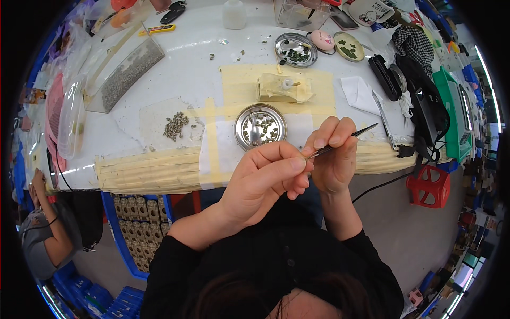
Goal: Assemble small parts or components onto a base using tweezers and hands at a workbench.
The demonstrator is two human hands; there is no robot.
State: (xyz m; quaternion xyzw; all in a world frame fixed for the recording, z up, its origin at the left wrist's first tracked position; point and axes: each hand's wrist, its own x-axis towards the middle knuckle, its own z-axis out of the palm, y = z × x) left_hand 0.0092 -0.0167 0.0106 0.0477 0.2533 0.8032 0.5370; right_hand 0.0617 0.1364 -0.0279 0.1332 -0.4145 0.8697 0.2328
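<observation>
My left hand [263, 183] is closed, thumb and forefinger pinching something too small to make out. Between the fingers of my right hand [337, 162] is a pair of dark tweezers [366, 129]. Their thin tips meet the fingertips of my left hand, and the black rear end points up to the right. Just beyond my hands lies a round metal dish [238, 139] with small dark pieces scattered in it. Farther back, a block wrapped in yellow tape [271, 87] rests on a taped patch of the table.
Left of the dish lies a pile of small grey-green pieces [176, 126]. A clear tray of grey granules [130, 77] stands farther left. At the back are another metal dish [278, 50] and a white bottle [234, 15]. A red stool [427, 186] stands right; another person [56, 236] sits left.
</observation>
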